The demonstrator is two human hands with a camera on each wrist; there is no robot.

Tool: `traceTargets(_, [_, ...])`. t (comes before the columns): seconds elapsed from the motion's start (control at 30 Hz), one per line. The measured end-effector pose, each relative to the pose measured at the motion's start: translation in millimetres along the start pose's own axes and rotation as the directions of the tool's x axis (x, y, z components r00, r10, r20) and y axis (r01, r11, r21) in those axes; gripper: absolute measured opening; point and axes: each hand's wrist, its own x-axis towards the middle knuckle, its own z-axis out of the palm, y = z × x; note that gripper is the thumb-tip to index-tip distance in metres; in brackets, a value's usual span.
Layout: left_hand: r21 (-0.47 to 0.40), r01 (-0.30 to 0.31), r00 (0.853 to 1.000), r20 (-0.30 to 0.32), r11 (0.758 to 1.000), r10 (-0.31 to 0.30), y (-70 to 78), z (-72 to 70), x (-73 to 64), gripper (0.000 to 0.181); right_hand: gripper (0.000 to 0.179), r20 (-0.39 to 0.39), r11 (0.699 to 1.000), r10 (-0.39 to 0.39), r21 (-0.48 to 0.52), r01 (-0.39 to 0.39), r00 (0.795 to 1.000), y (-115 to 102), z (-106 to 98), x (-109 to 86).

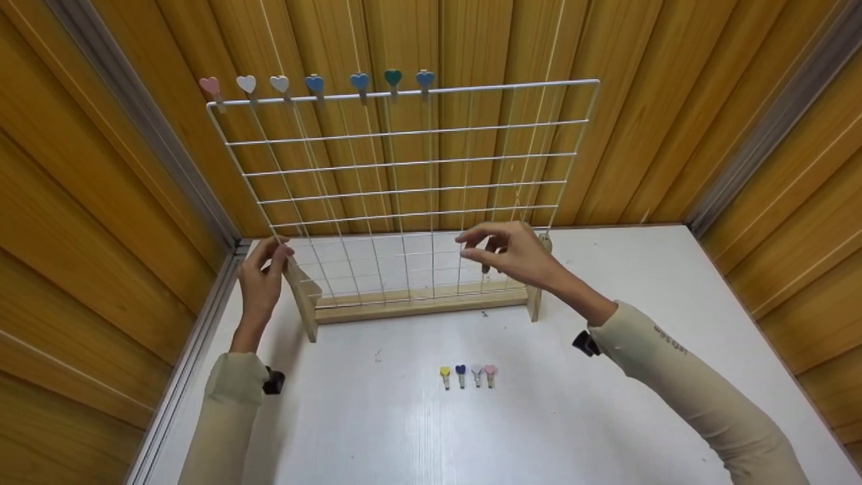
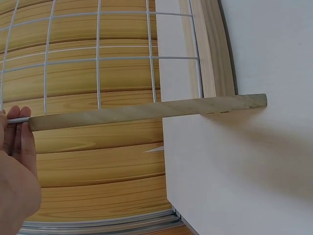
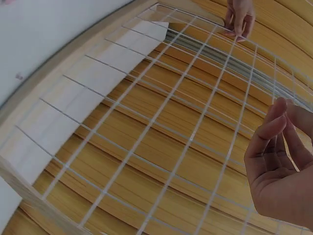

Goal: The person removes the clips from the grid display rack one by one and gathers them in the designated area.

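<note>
A white wire grid panel (image 1: pixel 512 86) stands upright in a wooden stand (image 1: pixel 417 310). My left hand (image 1: pixel 261 279) is at its left edge; in the left wrist view its thumb and fingers pinch the edge wire just past the end of the wooden side piece (image 2: pixel 122 112). In front of the grid's lower right part is my right hand (image 1: pixel 518 254), its fingers loosely bent. The right wrist view shows nothing between its thumb and fingertips. Several heart clothespins, including a pink one (image 1: pixel 211 85) and a green one (image 1: pixel 392 77), are clipped along the top wire.
On the white table (image 1: pixel 377 417), several small heart clothespins lie in a row before the stand, from a yellow one (image 1: pixel 445 376) to a pink one (image 1: pixel 491 375). Wood-patterned corrugated walls (image 1: pixel 646 148) rise behind and at both sides.
</note>
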Motion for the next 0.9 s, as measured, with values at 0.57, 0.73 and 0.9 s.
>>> traceTargets(0.57, [0.002,-0.019,1.0,-0.007,1.0,0.019,1.5,0.8,-1.8,0.019,0.023,-0.198,0.985,-0.16,-0.089,0.145,0.967,-89,-37,76.9])
traceTargets(0.73, [-0.006,-0.031,1.0,0.006,1.0,0.031,1.9,0.1,-1.9,0.019,0.026,-0.308,0.994,-0.107,-0.067,0.091,0.945,-99,-50,94.7])
traceTargets(0.9, [-0.005,-0.028,1.0,-0.01,1.0,0.028,0.7,-0.8,-2.8,0.018,0.033,-0.391,0.996,-0.058,0.044,0.082,0.919,-105,-58,111.5])
